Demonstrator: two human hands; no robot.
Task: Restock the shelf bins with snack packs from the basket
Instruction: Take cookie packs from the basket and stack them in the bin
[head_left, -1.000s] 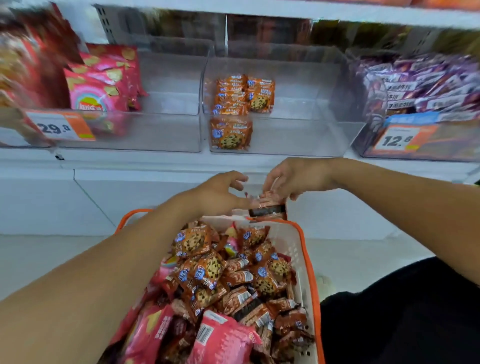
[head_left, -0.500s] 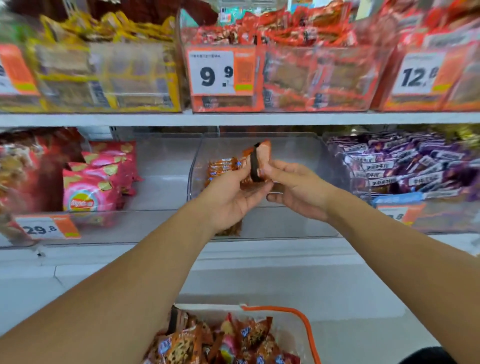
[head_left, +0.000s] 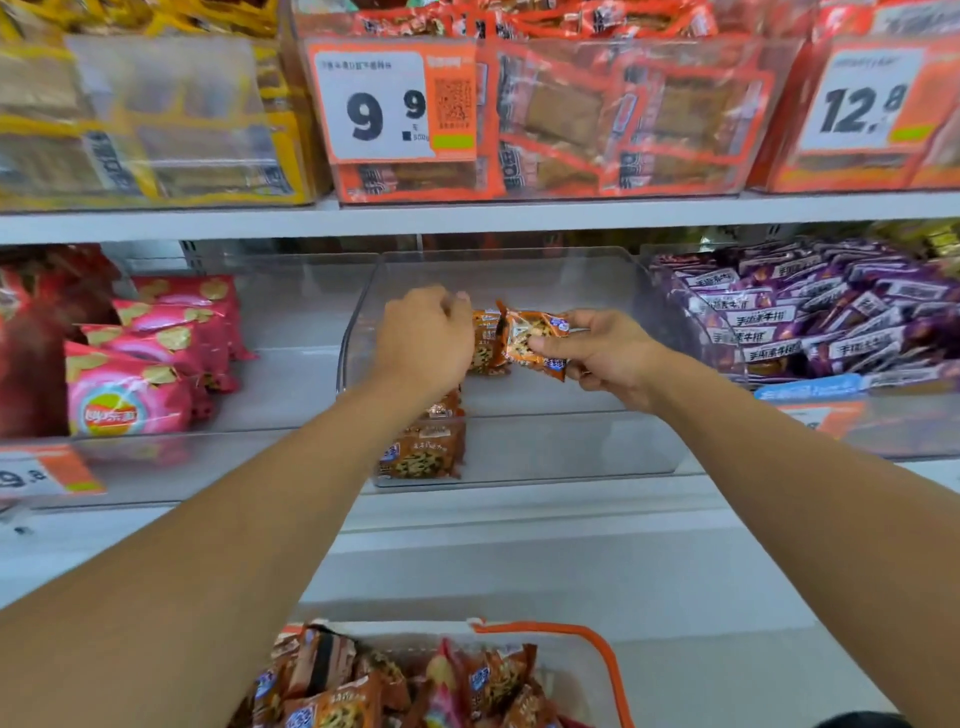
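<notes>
— What do our two hands hold?
— Our right hand (head_left: 602, 358) pinches one orange cookie snack pack (head_left: 532, 340) above the clear plastic shelf bin (head_left: 571, 447); our left hand (head_left: 426, 343) curls over the packs inside, its grip hidden.

Upper shelf (head_left: 519, 215): yellow packs (head_left: 156, 119) at left end, orange-red packs (head_left: 623, 114) centre w/ price tag "9.9" (head_left: 387, 106), second tag "12.8" (head_left: 862, 101) at right end. Lower shelf: purple bars (head_left: 810, 306) right end; dark red bags (head_left: 36, 338) far left.
</notes>
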